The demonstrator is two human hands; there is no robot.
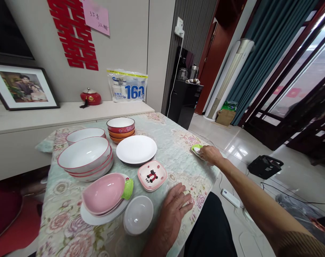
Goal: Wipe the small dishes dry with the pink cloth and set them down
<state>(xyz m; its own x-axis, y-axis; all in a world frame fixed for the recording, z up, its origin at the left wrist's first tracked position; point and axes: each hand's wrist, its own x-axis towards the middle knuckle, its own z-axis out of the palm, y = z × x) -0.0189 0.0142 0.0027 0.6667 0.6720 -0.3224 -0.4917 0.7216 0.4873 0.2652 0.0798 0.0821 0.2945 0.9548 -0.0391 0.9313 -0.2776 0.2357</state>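
Note:
At the table's right edge, my right hand (211, 155) has its fingers closed over the near side of a small green-rimmed white dish (194, 147); the fingertips are partly hidden. My left hand (171, 214) lies on the tablecloth with its fingers stretched out, holding nothing. Just left of it is a small white bowl (138, 214). Above the fingers sits a square pink-rimmed cat dish (152, 175). Further left, a pink bowl (105, 192) with a green leaf-shaped end rests on a white plate (94, 218).
Behind stand stacked white bowls with red rims (84, 157), red and orange bowls (121, 129) and a pile of white plates (137, 150). A floral cloth (170, 142) covers the table. The back cabinet holds a red pot (90, 97) and a plastic pack (128, 86).

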